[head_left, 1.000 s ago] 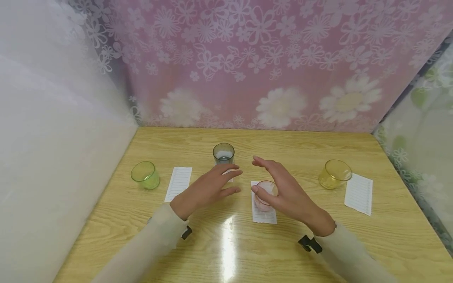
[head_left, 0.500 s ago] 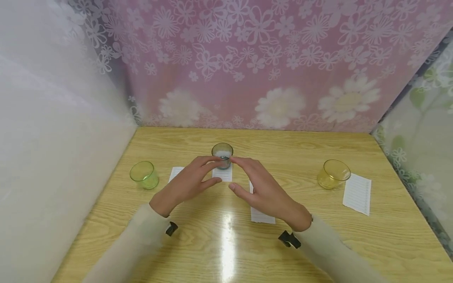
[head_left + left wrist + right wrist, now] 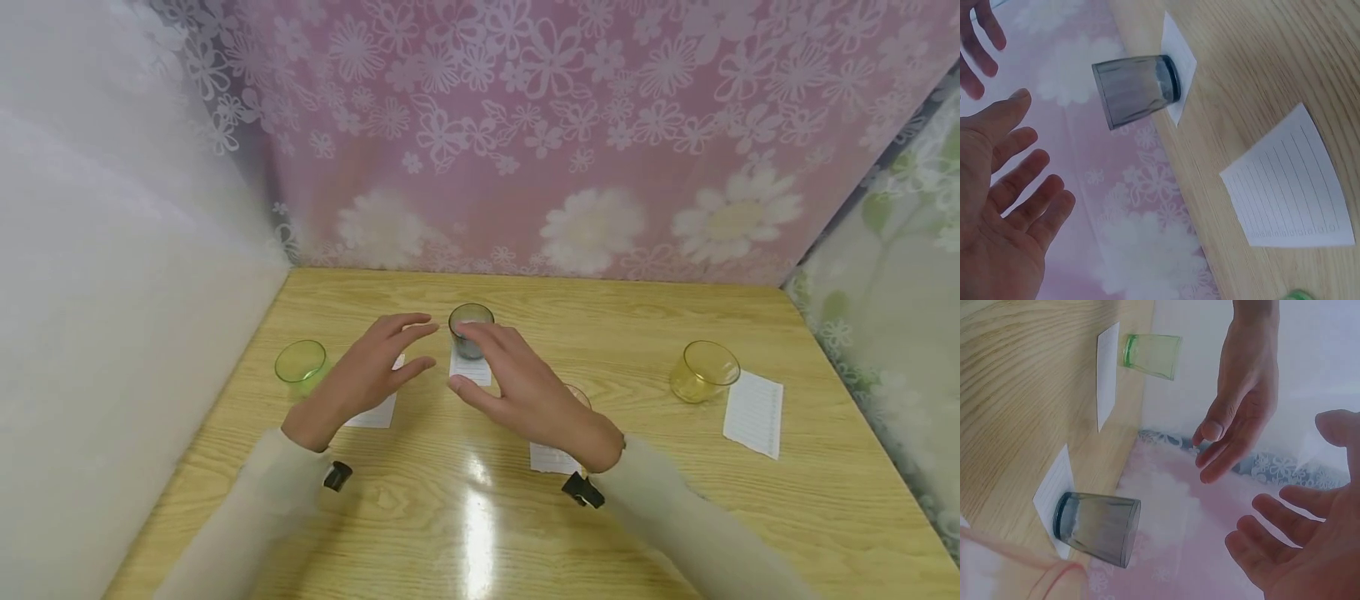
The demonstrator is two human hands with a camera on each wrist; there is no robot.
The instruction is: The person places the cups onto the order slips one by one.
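Observation:
My left hand (image 3: 367, 362) hovers over the table's left part with fingers spread and slightly bent, holding nothing. Opposite it hovers my right hand (image 3: 525, 383), also holding nothing, its fingertips overlapping the grey glass in the head view. The wrist views show both hands apart from that grey glass (image 3: 1135, 90), which stands upright on a lined paper slip (image 3: 470, 371). Beneath the right hand a pink-rimmed glass (image 3: 1063, 575) is mostly hidden in the head view. Behind the left forearm, a green glass (image 3: 302, 367) is partly covered.
A yellow glass (image 3: 701, 375) stands at the right, with a lined slip (image 3: 753, 417) beside it. Another slip (image 3: 375, 414) lies partly under the left hand's outline, and one (image 3: 551, 458) below the right hand. A floral pink curtain (image 3: 487, 167) hangs behind the wooden table (image 3: 390, 517).
Both hands have moved left across the table, raised and holding nothing. The right hand has passed from over the pink-rimmed glass to in front of the grey one. The glasses stay put.

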